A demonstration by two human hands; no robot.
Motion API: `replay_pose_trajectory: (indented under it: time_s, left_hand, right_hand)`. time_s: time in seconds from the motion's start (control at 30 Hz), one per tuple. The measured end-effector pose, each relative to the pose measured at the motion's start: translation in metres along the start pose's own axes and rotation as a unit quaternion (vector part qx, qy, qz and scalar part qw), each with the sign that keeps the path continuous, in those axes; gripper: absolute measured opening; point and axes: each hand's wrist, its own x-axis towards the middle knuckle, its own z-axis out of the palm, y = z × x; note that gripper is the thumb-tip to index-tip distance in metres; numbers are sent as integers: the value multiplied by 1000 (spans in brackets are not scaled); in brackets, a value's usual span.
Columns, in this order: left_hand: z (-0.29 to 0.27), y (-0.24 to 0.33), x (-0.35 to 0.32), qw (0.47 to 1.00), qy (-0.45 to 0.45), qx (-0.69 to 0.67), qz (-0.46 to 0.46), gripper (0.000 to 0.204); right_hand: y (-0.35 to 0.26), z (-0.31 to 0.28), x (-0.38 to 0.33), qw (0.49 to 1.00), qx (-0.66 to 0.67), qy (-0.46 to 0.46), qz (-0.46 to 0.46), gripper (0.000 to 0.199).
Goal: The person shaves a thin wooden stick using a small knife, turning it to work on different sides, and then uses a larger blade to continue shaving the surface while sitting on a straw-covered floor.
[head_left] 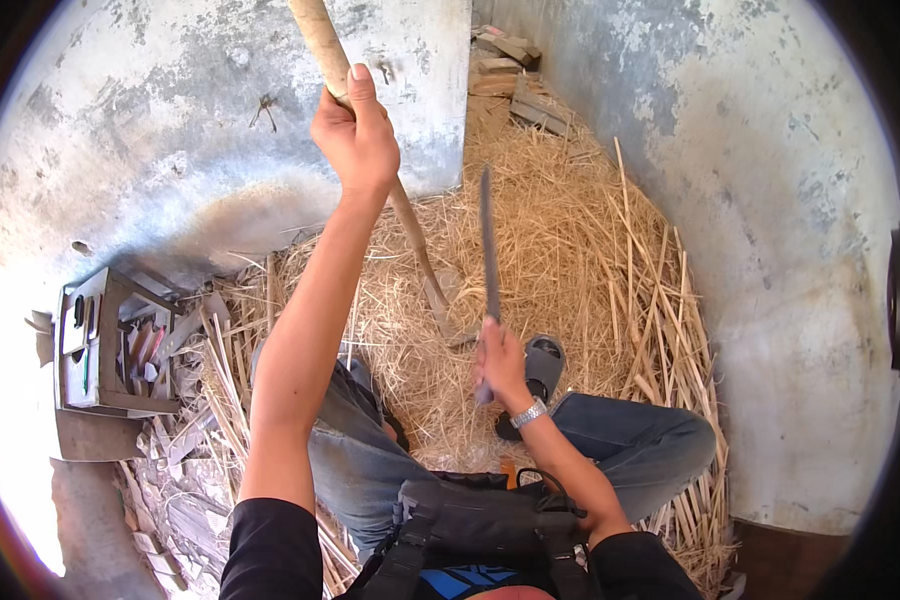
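My left hand (358, 140) is wrapped round a long pale pole (320, 40), perhaps bamboo, with the thumb lying along it. The pole slants from the top edge down to the straw between my feet, where its lower end rests. In my right hand (502, 365) is a long knife (489, 240), gripped by its handle, its narrow dark blade pointing up and away from me. The blade stands to the right of the pole, apart from it. A metal-banded watch (529, 412) circles my right wrist.
Straw-like shavings (560, 230) cover the floor, with long thin strips (670, 330) along the right wall (780, 200). Wood pieces (515, 80) lie at the back. A small wooden cabinet (100, 340) holding odds and ends stands at left. My knees are bent, with sandals (544, 365) on my feet.
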Motion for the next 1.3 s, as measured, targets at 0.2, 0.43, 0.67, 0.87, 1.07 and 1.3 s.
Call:
replay_pose_trajectory:
  time_s: [0.2, 0.43, 0.67, 0.87, 1.07, 1.3]
  left_hand:
    - [-4, 4, 0, 993, -36, -84, -75, 40]
    - [9, 12, -12, 987, -77, -108, -95, 37]
    - [-1, 7, -10, 990, -72, -93, -83, 38]
    - [6, 5, -8, 987, -77, -115, -81, 37]
    - [-5, 5, -5, 990, -64, -96, -86, 37]
    - [-11, 6, -5, 989, -50, -103, -89, 39]
  right_hand:
    - [-12, 9, -12, 951, 37, 48, -304, 38]
    - [150, -22, 30, 965, -261, 17, -18, 47]
    - [55, 2, -10, 932, -226, 78, -274, 45]
    - [62, -1, -25, 922, -206, 89, -315, 31]
    - [172, -29, 24, 983, -39, -87, 154, 49]
    - [63, -20, 16, 995, -63, 45, -61, 45]
